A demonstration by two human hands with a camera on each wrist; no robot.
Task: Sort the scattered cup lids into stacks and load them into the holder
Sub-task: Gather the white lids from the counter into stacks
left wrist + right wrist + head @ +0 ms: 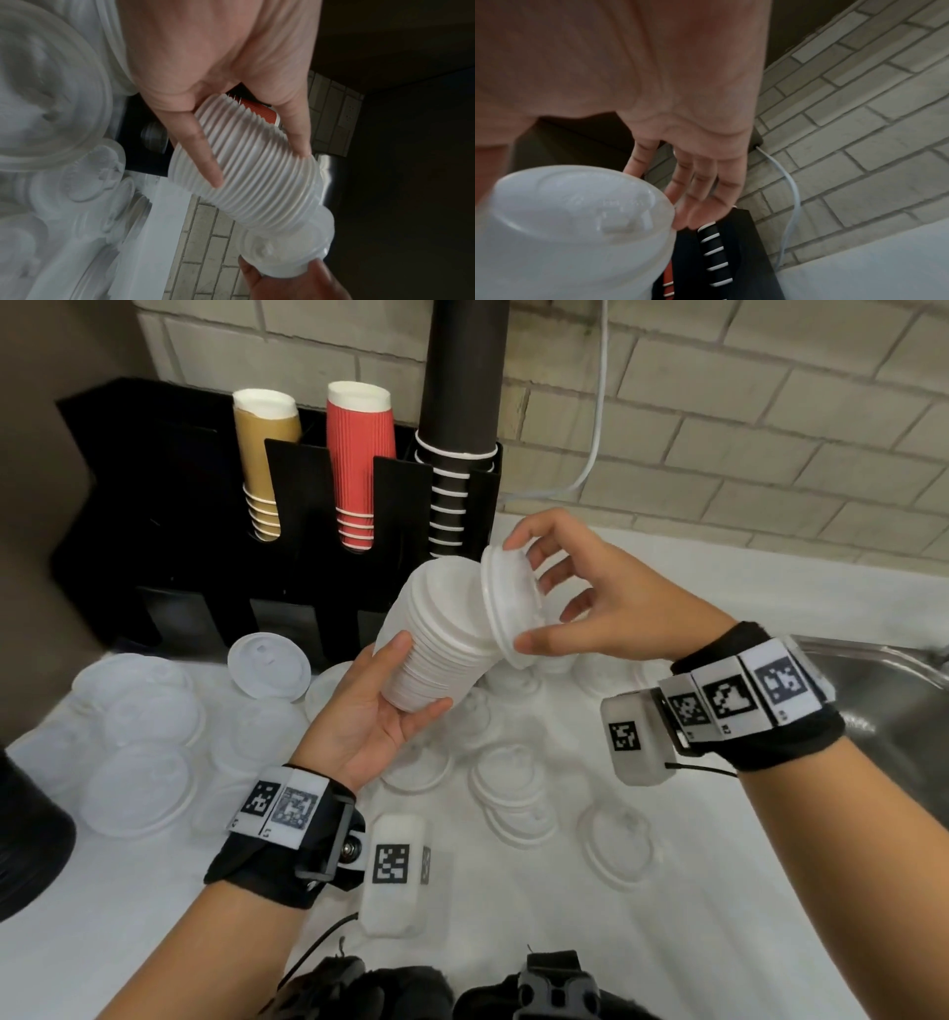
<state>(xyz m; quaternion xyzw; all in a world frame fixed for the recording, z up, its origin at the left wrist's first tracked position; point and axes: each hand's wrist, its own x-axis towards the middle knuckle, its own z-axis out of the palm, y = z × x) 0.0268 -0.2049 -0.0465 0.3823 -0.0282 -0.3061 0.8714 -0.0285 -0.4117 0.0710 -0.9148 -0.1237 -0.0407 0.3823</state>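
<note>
My left hand (390,690) grips a tall stack of white lids (436,639), tilted up to the right above the counter; the left wrist view shows its ribbed side (259,174) between thumb and fingers. My right hand (518,593) pinches a single white lid (511,608) by its rim, thumb below and index finger above, at the stack's upper end. That lid (577,223) fills the lower left of the right wrist view. Several loose lids (138,788) lie scattered on the white counter. The black holder (308,505) stands at the back left.
The holder carries stacks of brown cups (264,459), red cups (359,459) and black cups (452,505). A dark column (464,367) rises behind it. A steel sink (893,701) lies at the right. A white cable (595,428) runs down the brick wall. A black object (25,834) sits at the left edge.
</note>
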